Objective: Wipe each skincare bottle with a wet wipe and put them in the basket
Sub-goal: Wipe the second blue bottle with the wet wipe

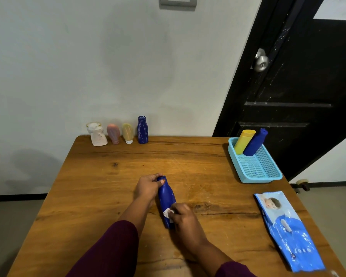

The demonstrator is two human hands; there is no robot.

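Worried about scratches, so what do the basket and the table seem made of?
Basket: likely moulded plastic, light blue, matte; its floor and walls are fine mesh under a solid rim. Table: looks like wood, possibly veneer, brown with slight sheen; grain lines, a dark knot and long cracks show.

Dark maroon sleeves, both arms; thin ring on left hand.

The held plastic bottle is deep blue, the crumpled wet wipe white, the wooden table amber-brown with dark grain streaks, the mesh plastic basket light blue, the flat-topped bottle in it yellow, the soft wipes packet blue and white, the sleeves maroon.
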